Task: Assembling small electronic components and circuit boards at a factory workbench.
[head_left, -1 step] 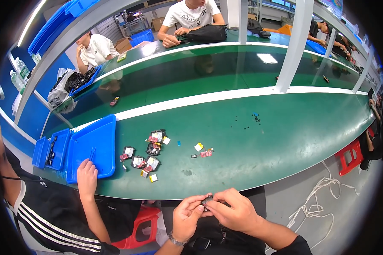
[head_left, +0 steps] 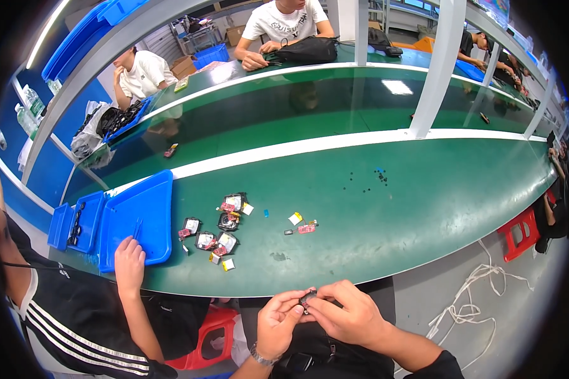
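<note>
My left hand (head_left: pixel 278 325) and my right hand (head_left: pixel 348 312) meet just below the near edge of the green table (head_left: pixel 392 215). Together they pinch a small dark part (head_left: pixel 308 298) between the fingertips. I wear a watch on the left wrist. On the table ahead lie several small black-and-red modules (head_left: pixel 218 227) with little white and yellow pieces. Closer to the middle sit a small red board (head_left: pixel 306 228) and a yellow-white piece (head_left: pixel 295 218).
A person in a black striped jacket sits at my left, with a hand (head_left: pixel 129 265) on a blue tray (head_left: pixel 139 218). Smaller blue trays (head_left: pixel 76 224) lie beside it. Other people sit across the far belt. Red stools (head_left: pixel 521 234) and white cables (head_left: pixel 480 284) are on the floor.
</note>
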Demonstrator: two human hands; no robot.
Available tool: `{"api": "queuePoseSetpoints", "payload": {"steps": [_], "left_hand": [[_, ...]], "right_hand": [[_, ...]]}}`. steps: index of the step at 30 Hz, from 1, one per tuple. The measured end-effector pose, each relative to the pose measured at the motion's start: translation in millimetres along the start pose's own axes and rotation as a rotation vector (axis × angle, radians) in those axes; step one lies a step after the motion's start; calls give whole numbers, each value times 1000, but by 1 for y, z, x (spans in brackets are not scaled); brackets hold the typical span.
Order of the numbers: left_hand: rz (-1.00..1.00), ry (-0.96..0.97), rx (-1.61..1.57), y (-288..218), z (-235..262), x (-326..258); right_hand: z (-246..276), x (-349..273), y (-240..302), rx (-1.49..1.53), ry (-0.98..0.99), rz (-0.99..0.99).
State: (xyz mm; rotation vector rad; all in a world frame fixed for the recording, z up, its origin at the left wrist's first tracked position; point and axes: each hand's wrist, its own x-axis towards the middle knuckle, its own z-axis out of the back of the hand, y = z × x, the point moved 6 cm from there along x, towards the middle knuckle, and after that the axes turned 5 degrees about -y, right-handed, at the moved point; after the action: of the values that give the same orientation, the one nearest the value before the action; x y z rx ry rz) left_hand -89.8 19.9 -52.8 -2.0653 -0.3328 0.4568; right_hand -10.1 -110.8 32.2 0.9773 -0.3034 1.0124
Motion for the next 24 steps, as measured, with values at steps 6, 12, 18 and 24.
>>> {"api": "queuePoseSetpoints", "payload": {"steps": [6,12,18,24], "left_hand": [[12,-11,14,-2,-2,0],[17,-2,10,0,0,0],[-8,-17,14,-2,-1,0],[-19,-7,17,-2,1,0]], "right_hand": [[0,-2,5,-165,31,98],[-3,-3,1,-143,-23,127],[-4,-1,5,-148,-54,186],[-6,-1,7,-247,-21,289]]}}
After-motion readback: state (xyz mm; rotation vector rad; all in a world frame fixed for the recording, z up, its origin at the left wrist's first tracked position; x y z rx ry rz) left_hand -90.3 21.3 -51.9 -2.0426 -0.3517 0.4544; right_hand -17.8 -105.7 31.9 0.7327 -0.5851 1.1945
